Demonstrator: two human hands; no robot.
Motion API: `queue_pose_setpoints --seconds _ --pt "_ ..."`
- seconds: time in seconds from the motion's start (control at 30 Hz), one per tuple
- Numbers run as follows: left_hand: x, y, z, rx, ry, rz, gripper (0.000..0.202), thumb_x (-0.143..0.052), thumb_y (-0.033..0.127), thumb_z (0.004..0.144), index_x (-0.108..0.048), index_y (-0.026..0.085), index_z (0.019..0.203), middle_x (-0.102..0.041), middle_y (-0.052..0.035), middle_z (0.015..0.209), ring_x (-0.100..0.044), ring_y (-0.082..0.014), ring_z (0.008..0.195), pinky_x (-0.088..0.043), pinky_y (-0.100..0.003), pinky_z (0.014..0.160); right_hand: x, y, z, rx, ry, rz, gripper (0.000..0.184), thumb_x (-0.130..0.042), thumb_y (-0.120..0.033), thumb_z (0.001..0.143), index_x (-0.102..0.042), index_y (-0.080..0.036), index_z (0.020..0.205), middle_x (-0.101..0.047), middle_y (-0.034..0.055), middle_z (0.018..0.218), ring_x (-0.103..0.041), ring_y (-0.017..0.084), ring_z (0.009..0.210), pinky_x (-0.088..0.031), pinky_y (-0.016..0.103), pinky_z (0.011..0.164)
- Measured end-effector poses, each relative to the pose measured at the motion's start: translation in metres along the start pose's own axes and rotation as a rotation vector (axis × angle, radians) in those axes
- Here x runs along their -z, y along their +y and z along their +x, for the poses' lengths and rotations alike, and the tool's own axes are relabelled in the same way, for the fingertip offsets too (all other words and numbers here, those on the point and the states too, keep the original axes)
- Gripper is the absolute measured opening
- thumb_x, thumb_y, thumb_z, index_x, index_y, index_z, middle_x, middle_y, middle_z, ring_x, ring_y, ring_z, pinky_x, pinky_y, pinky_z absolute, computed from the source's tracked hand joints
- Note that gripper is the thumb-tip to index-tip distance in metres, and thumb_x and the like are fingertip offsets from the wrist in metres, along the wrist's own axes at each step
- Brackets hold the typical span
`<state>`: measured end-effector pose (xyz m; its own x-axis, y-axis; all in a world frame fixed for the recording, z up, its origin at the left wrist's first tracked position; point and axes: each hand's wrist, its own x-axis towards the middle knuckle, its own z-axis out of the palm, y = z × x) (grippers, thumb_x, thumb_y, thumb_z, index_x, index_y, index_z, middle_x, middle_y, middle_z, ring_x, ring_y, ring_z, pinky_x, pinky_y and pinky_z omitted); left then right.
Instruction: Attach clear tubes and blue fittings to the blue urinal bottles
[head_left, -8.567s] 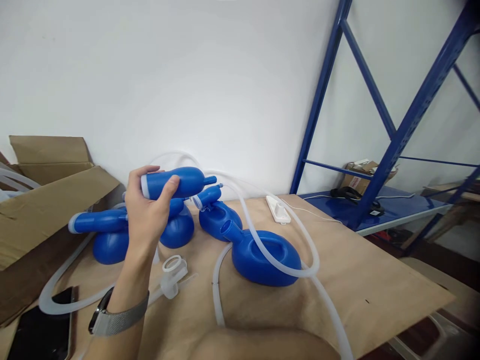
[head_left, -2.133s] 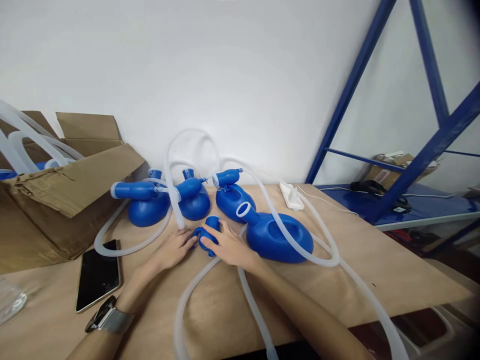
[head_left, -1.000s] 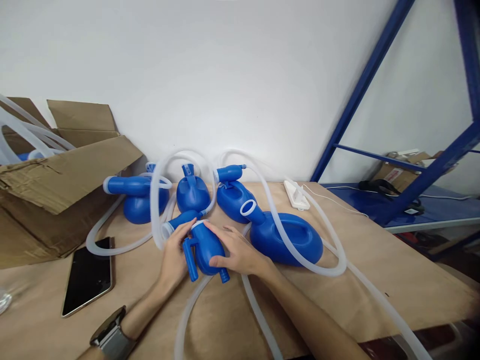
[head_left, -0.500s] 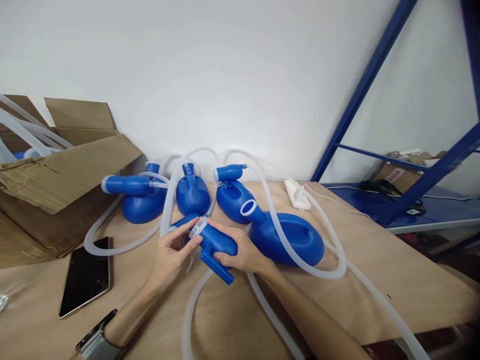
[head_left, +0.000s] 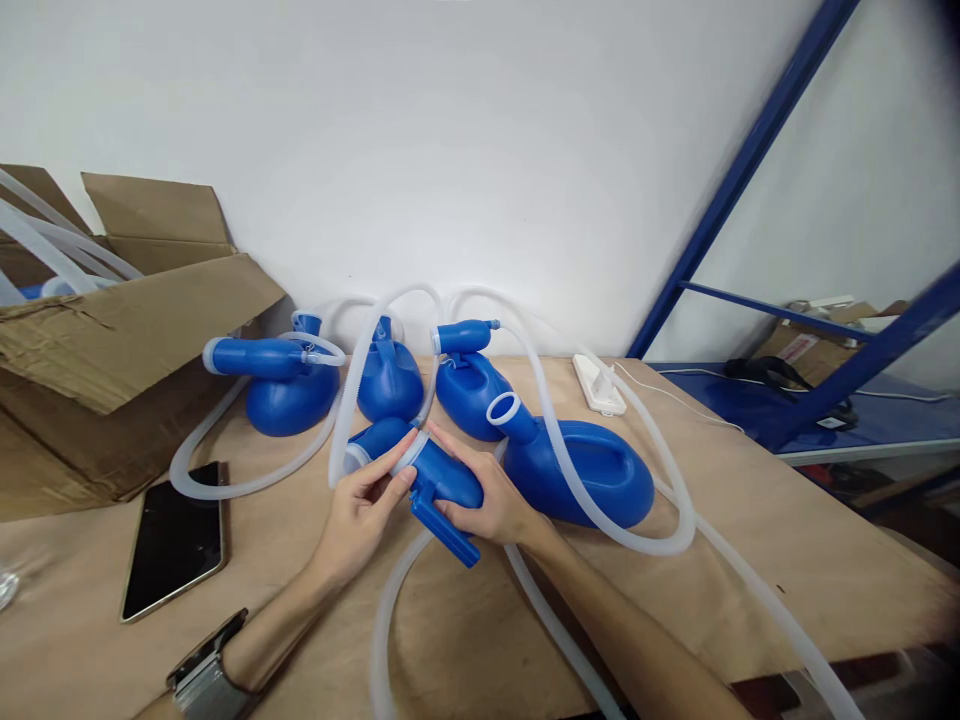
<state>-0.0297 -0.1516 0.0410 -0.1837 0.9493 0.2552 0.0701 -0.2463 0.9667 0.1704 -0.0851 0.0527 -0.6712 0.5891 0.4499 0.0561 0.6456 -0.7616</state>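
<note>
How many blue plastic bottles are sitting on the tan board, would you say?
4: left bottle by the brown cardboard box, middle bottle, right bottle, large front bottle. The box may hide more.

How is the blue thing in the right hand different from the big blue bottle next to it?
The blue piece in the right hand is slim, but the big bottle is wide and oval. The piece is gripped, while the bottle lies on the table. A clear tube crosses the bottle, not the piece. Both are shiny blue plastic with a pale ring at one end.
</note>
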Motion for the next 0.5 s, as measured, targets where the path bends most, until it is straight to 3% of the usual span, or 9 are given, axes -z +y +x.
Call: queue_pose_setpoints --seconds 0.17,0.4,0.5 --pt "0.003 0.004 0.002 -0.004 -0.047 0.035 0.053 -0.074 0.058 0.086 -0.075 0.024 0.126 -0.069 -0.0061 0.138 -0.065 -0.0327 0.131 -0.054 -0.047 0.112 0.005 -0.004 -0.002 -0.01 -0.043 0.001 0.083 -0.072 -0.034 0.087 -0.039 -0.021 0.162 -0.069 0.0124 0.139 -0.073 0.031 0.111 -0.058 0.044 0.097" --pt "0.001 0.002 0.003 -0.007 -0.08 0.079 0.057 -0.069 0.062 0.089 -0.074 0.023 0.13 -0.067 -0.0058 0.141 -0.061 -0.0333 0.136 -0.048 -0.05 0.117 0.006 0.001 -0.004 0.021 -0.045 -0.058 0.081 -0.072 -0.034 0.087 -0.04 -0.023 0.161 -0.063 0.0136 0.148 -0.066 0.034 0.128 -0.052 0.048 0.107" --pt "0.005 -0.005 0.01 0.029 -0.165 -0.009 0.062 -0.057 0.067 0.094 -0.073 0.02 0.132 -0.064 -0.0088 0.144 -0.057 -0.0347 0.14 -0.044 -0.053 0.12 0.009 0.009 -0.003 0.029 -0.037 -0.012 0.078 -0.072 -0.041 0.089 -0.042 -0.023 0.16 -0.057 0.0131 0.153 -0.058 0.035 0.138 -0.044 0.051 0.115"
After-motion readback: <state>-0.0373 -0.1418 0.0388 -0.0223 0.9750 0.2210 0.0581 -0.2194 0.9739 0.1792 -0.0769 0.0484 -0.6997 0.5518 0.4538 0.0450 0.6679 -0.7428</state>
